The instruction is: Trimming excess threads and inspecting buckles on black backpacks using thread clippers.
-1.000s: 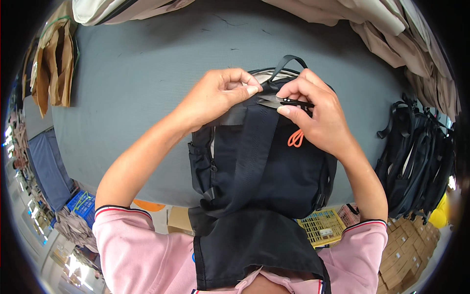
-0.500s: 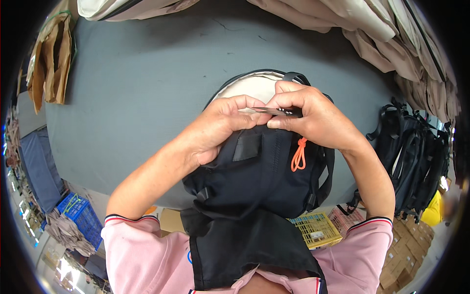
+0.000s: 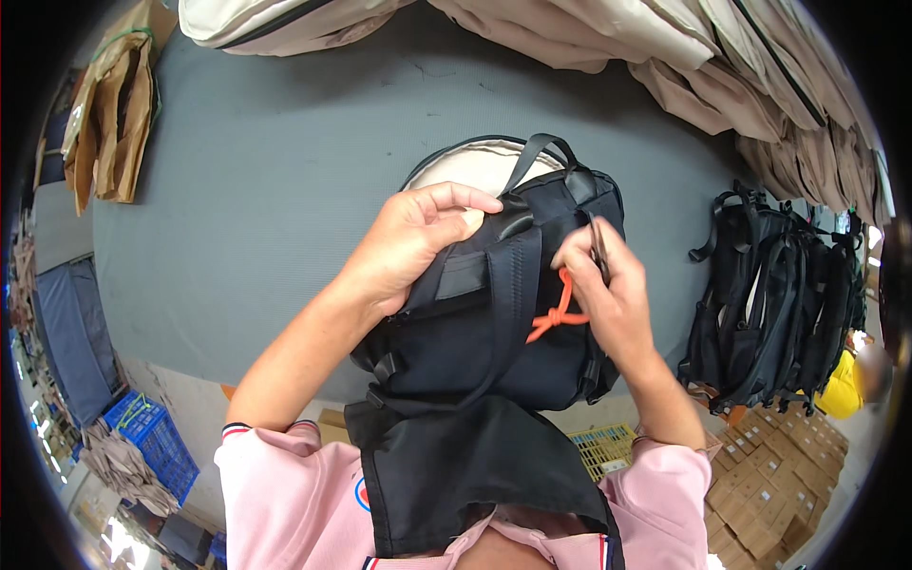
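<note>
A black backpack (image 3: 446, 332) with a cream lining (image 3: 470, 166) sits in front of me at the table's near edge. My left hand (image 3: 413, 237) is closed on the upper left of the backpack, thumb and forefinger pinching its black fabric. My right hand (image 3: 613, 280) is closed around dark thread snips (image 3: 598, 249), whose blades are mostly hidden. An orange knotted cord (image 3: 556, 320) hangs on the backpack beside my right fingers. The carry loop (image 3: 540, 152) stands up at the far side.
Beige bags (image 3: 608, 33) are piled along the far side of the grey table (image 3: 256, 190). Black backpacks (image 3: 774, 294) hang at the right, above cardboard boxes (image 3: 769, 465). Brown paper (image 3: 119, 114) lies at the far left. A blue crate (image 3: 157, 442) and yellow crate (image 3: 603, 448) stand below the table.
My right hand has drawn away from the left, rightward and nearer, taking the snips along. My left hand has shifted slightly left. The carry loop and more of the backpack's top now show.
</note>
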